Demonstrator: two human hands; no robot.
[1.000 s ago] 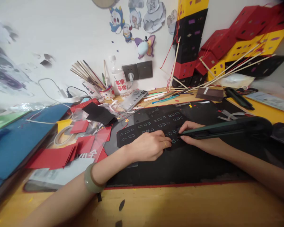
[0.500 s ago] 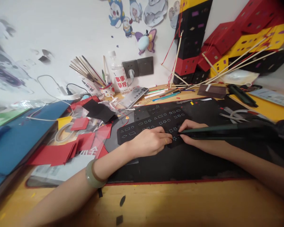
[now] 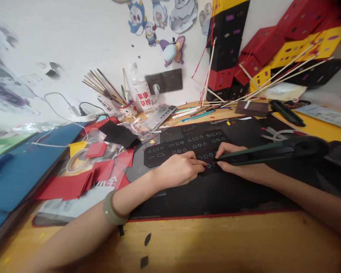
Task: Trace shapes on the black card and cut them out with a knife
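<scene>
A dark card point(image 3: 177, 151) printed with rows of pale outlines of stars, squares, ovals and triangles lies on the black mat point(image 3: 193, 197). My left hand point(image 3: 183, 168), with a ring and a bangle, presses its bent, closed fingers down on the card's right part. Just to the right, my right hand point(image 3: 235, 159) pinches a long dark green tool point(image 3: 258, 152) between thumb and fingers, pen-like, close to its front end. That end meets the card among the lower-right outlines, and I cannot make out its tip. The tool's rear end rises toward the right.
Red paper pieces point(image 3: 64, 185), a tape roll point(image 3: 77, 159) and black sheets point(image 3: 119, 133) lie to the left beside a blue folder point(image 3: 22, 163). A bottle point(image 3: 143, 94) and a brush cup point(image 3: 129, 109) stand behind. Tall coloured boxes point(image 3: 226, 45) and thin sticks point(image 3: 267, 85) rise at the back right.
The card sits slightly farther right under my left hand. The tool's rear end has swung up a little, its front end staying by the outlines. The whole view has shifted slightly.
</scene>
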